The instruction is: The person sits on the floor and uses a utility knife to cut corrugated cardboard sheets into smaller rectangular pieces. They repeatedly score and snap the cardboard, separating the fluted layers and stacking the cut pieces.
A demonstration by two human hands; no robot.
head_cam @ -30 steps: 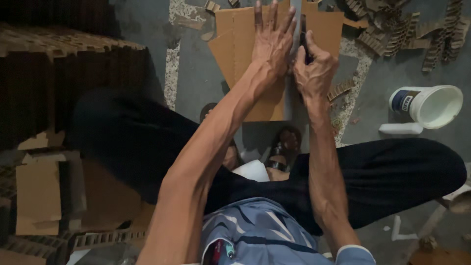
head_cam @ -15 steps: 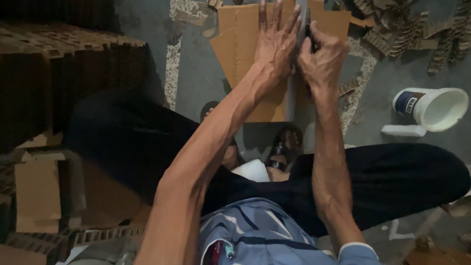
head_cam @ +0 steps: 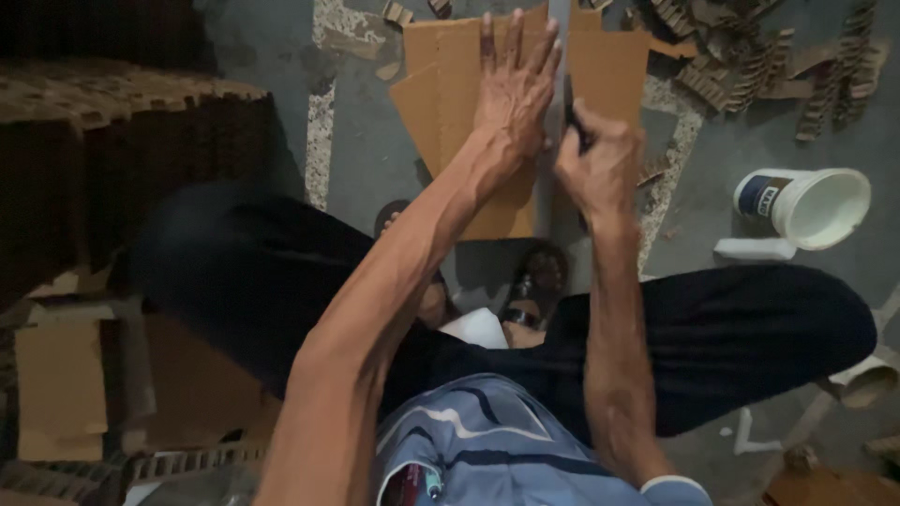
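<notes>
Cardboard sheet (head_cam: 450, 103) lies on the floor (head_cam: 361, 141); the left hand (head_cam: 514, 94) stays flat on it, fingers apart. Beside it, the right hand (head_cam: 600, 169), clamped on a dark cutting tool (head_cam: 570, 112), has come nearer since before, so the cut advances.

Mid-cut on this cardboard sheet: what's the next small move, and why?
Probably draw the right hand with its dark cutting tool toward the body along the grey straightedge. The left hand lies flat on the cardboard sheet, pinning it beside the edge, and uncut sheet remains below the tool.
</notes>
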